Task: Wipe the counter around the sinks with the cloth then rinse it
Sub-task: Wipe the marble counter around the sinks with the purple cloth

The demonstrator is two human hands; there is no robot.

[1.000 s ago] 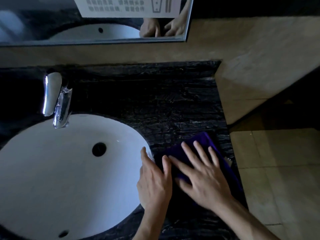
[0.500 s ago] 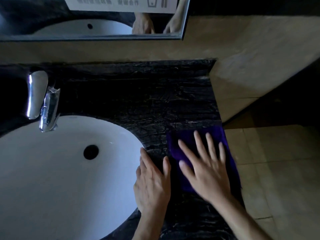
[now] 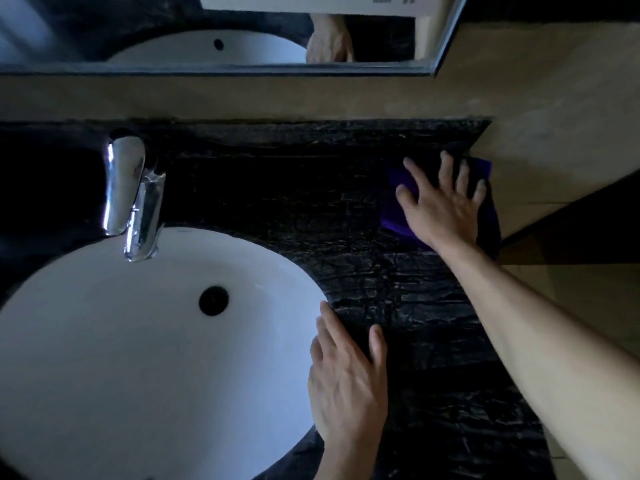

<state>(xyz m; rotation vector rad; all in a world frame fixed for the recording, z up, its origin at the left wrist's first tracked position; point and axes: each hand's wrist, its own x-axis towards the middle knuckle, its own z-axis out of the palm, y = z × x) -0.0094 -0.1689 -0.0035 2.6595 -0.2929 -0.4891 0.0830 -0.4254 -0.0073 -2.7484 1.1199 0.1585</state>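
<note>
A purple cloth [image 3: 394, 220] lies flat on the black marble counter [image 3: 311, 202] near its far right corner, by the beige wall. My right hand [image 3: 440, 206] presses down on the cloth with fingers spread. My left hand [image 3: 346, 375] rests flat on the counter at the right rim of the white oval sink [image 3: 138, 358], holding nothing. The cloth's right part is dark and partly hidden under my hand.
A chrome faucet [image 3: 138, 202] stands behind the sink at the left. A mirror [image 3: 207, 32] runs along the back wall above a beige ledge. The counter ends at the right edge, with tiled floor [image 3: 588, 289] below.
My right hand has slid the cloth away from me, from beside the sink's right rim up to the far right corner of the counter. My left hand stayed by the sink rim.
</note>
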